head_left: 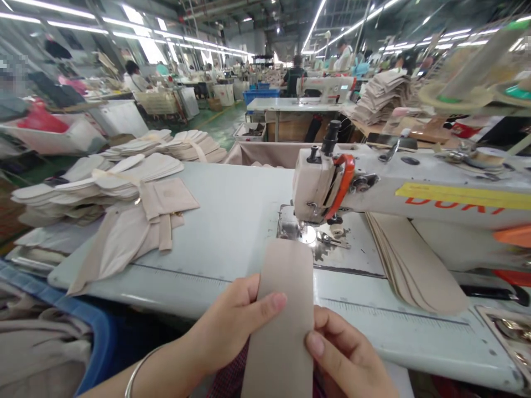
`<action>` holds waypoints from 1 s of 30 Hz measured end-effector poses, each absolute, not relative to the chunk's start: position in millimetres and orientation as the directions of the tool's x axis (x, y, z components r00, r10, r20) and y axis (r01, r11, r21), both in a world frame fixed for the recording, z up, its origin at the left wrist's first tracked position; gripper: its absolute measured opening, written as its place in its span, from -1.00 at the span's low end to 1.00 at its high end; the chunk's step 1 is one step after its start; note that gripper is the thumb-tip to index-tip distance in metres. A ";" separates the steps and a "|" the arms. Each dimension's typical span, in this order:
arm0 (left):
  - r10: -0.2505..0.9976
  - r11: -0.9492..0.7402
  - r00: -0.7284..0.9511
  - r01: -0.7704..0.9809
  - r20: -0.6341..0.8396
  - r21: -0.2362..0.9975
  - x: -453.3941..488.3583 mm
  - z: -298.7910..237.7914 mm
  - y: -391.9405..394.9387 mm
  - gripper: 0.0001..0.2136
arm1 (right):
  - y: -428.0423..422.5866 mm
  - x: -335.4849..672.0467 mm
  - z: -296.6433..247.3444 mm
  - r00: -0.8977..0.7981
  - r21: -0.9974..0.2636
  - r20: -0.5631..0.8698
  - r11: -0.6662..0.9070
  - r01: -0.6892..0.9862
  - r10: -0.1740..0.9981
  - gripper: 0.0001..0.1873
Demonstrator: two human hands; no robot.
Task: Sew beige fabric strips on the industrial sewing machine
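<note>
A long beige fabric strip (286, 276) with a rounded far end is held between my two hands, over the front edge of the sewing table (232, 221). My left hand (244, 309) grips its left side, thumb lying on top. On the right edge, my right hand (344, 354) pinches the strip between thumb and fingers. The strip's near end runs out of view at the bottom. Just beyond its rounded tip stands the sewing machine (315, 182), its needle area lit. To the right, a fanned stack of similar beige pieces (418, 265) lies under the machine arm.
Bundled beige pieces (120, 177) are piled on the table's left, with sewn fabric parts (133, 232) in front. A blue bin (99, 337) of cloth stands at lower left. Thread cones (468, 72) rise at upper right. People work at other machines behind.
</note>
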State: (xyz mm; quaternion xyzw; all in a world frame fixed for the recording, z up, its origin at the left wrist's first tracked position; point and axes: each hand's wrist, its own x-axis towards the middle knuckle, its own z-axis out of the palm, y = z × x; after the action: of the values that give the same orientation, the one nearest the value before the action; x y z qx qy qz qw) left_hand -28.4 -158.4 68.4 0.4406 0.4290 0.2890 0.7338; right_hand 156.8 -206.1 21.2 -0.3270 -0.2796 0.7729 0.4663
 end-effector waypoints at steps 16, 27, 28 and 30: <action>0.813 0.468 0.511 -0.292 -0.277 0.834 -16.9 77.1 -176.8 -0.70 | -220.3 159.7 37.2 -0.460 -0.610 -0.184 -0.468 -0.639 0.869 -0.79; 0.851 0.414 0.439 -0.223 -0.289 0.882 -18.1 73.6 -176.7 -0.66 | -225.2 159.5 22.6 -0.334 -0.831 -0.112 -0.273 -0.486 0.936 -0.77; 0.865 0.405 0.404 -0.211 -0.298 0.890 -16.8 69.0 -173.8 -0.64 | -226.5 160.0 16.7 -0.250 -0.907 -0.064 -0.161 -0.390 0.966 -0.78; 0.890 0.390 0.333 -0.200 -0.313 0.899 -13.0 57.4 -165.6 -0.61 | -228.3 162.2 2.2 -0.062 -0.990 0.139 0.136 -0.041 0.988 -0.69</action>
State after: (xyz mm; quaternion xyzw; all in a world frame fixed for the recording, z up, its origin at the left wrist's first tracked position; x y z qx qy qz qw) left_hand -13.0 -165.6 57.4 0.3983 0.4331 0.3823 0.7125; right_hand 162.2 -228.3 2.2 -0.4386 -0.5400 0.4893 0.5259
